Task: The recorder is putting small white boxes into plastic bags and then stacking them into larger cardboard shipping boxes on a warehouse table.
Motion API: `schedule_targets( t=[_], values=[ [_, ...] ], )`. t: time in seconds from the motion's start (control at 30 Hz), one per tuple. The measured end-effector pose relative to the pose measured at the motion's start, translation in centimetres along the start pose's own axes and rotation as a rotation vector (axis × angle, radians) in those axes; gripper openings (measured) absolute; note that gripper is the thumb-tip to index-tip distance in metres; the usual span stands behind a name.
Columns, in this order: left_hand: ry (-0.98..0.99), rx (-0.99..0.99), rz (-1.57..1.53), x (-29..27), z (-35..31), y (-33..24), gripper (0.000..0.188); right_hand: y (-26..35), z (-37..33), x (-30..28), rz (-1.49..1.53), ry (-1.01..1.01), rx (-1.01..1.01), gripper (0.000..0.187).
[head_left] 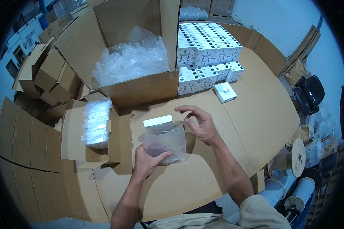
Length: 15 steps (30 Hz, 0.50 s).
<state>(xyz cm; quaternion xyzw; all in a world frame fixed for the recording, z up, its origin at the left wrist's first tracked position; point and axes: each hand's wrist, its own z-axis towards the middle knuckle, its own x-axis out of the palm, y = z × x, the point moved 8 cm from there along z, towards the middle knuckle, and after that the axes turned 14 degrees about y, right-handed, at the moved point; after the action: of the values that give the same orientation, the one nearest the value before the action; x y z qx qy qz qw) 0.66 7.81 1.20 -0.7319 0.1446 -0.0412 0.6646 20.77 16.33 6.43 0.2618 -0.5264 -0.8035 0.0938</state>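
My left hand (147,162) grips a clear plastic bag (165,139) by its near edge, thumb on top. Just beyond the bag lies a small white box (158,121), its near part hidden behind the bag. To the right of the bag, my right hand (198,124) is raised with fingers bent and apart, holding nothing. An open carton (114,141) on the left contains a row of small boxes wrapped in clear plastic (96,124).
A large open carton (141,89) full of loose plastic bags (135,57) stands at the back. Beside it rise stacked white boxes (206,53), with a single white box (225,92) in front. Cardboard covers the table (252,126). Spools (297,152) stand at the lower right.
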Motion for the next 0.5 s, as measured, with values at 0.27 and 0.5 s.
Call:
schedule_targets(
  t=[0.27, 0.5],
  values=[
    [-0.029, 0.037, -0.08, -1.2, 0.3, 0.7, 0.042, -2.7, 0.8, 4.4, 0.377, 0.151, 0.012, 0.048],
    [-0.023, 0.039, -0.069, -1.2, 0.3, 0.9, 0.044, -3.2, 0.6, 3.8, 0.382, 0.126, 0.035, 0.043]
  ],
)
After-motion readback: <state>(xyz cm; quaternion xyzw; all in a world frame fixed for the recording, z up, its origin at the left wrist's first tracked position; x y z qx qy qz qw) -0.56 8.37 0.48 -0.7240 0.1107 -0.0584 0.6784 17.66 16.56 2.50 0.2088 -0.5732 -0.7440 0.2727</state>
